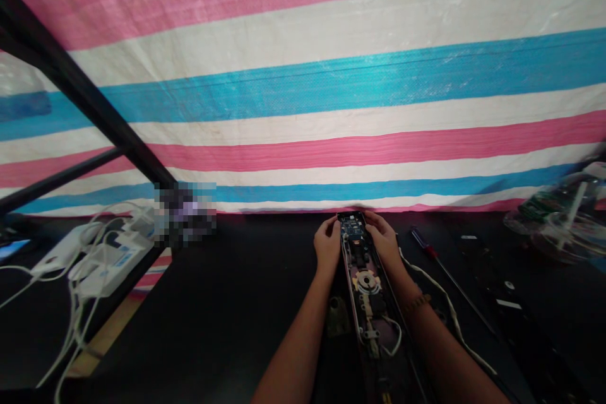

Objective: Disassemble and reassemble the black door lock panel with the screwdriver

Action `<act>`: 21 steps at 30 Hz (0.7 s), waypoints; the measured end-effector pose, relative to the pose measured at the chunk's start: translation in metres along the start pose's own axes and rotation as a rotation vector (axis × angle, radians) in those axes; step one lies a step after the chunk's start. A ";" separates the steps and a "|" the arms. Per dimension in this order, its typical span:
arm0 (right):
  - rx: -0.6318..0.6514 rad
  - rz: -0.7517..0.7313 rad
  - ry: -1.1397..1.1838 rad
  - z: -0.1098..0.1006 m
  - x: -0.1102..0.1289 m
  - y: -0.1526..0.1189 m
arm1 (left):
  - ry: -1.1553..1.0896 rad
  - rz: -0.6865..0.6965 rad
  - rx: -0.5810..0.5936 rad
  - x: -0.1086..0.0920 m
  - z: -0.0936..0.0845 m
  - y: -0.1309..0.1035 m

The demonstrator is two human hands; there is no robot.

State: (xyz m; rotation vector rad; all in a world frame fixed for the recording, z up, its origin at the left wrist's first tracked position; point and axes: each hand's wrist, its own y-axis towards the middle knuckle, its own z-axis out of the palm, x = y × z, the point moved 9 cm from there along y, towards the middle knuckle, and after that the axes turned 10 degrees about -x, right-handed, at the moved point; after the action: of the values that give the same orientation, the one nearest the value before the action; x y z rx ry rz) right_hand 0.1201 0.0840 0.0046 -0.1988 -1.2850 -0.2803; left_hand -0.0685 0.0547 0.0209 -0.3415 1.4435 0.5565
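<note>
Steadying the long open case [379, 328] from both sides is the step in hand, judging by how the hands sit at its far end. The case runs from close to the far edge of the tabletop [237, 303] back toward the near edge, right of the middle; whether its whole underside rests on the tabletop cannot be told. The left hand [326, 243] grasps the left rim, fingers curled around it, and the right hand [384, 240] grasps the opposite rim the same way; some fingertips are hidden.

Between them lies the circuit board [353, 227], so good work here means pressing on the rims and keeping the thumbs light near the small parts. Equal force left and right should stop the case twisting. Nearer the person, a round metal part [367, 281] and a loop of white wire [399, 331] lie exposed; the loop could snag on a forearm, so keep the wrists clear.

Right of the right hand, toward the far edge, a screwdriver [431, 252] lies within easy reach. A pale cord [452, 309] lies between it and the right forearm, best kept from catching on the sleeveless arm.
</note>
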 end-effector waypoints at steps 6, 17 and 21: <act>-0.057 -0.009 -0.044 -0.005 0.000 0.002 | 0.028 -0.022 0.039 0.000 0.004 -0.003; -0.094 0.000 -0.107 -0.007 0.009 -0.005 | -0.030 -0.045 0.108 0.003 0.010 -0.004; -0.110 0.015 -0.081 -0.010 0.005 -0.001 | -0.095 -0.028 0.164 0.002 0.017 -0.007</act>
State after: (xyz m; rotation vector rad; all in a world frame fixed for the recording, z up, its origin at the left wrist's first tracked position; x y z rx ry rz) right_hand 0.1296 0.0792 0.0068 -0.3161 -1.3483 -0.3336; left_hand -0.0506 0.0587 0.0206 -0.2024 1.3803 0.4228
